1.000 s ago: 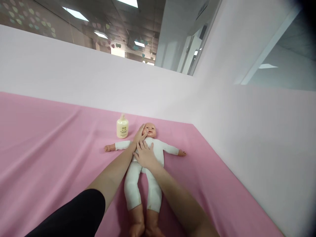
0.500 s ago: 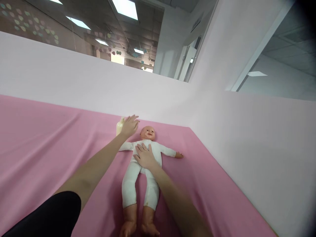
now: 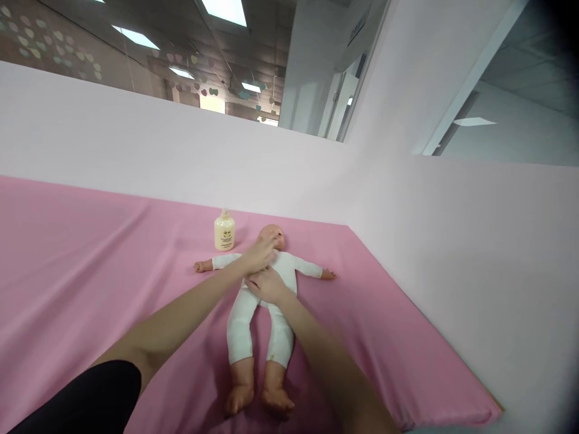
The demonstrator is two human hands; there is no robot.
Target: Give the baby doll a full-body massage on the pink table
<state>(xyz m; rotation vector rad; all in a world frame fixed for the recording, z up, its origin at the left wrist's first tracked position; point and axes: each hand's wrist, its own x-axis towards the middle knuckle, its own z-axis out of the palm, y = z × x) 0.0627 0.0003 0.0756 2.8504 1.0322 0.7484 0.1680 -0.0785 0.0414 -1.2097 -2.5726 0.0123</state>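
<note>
A baby doll [image 3: 239, 328] in a white suit lies on its back, arms spread and feet toward me. My right hand [image 3: 268, 286] lies flat on its belly, open. Just above that, my left hand [image 3: 261, 253] is over the doll's upper chest, its fingers stretched toward the face and slightly blurred; whether it touches the doll I cannot tell. It covers part of the doll's face and chest. A cream-coloured pump bottle [image 3: 224, 234] with a small printed label stands upright beside the doll's head, on the left. Neither hand grips anything.
Pink sheeting [image 3: 113, 241] covers the padded surface beneath the doll, with its edge slanting down on the right. White walls [image 3: 181, 157] rise behind and to the right. Above them are windows [image 3: 253, 66] showing ceiling lights and heart-shaped stickers.
My left hand has come from beside the bottle, right and down, to over the doll's chest, uncovering the bottle and the doll's left-side hand. My right hand stays on the belly.
</note>
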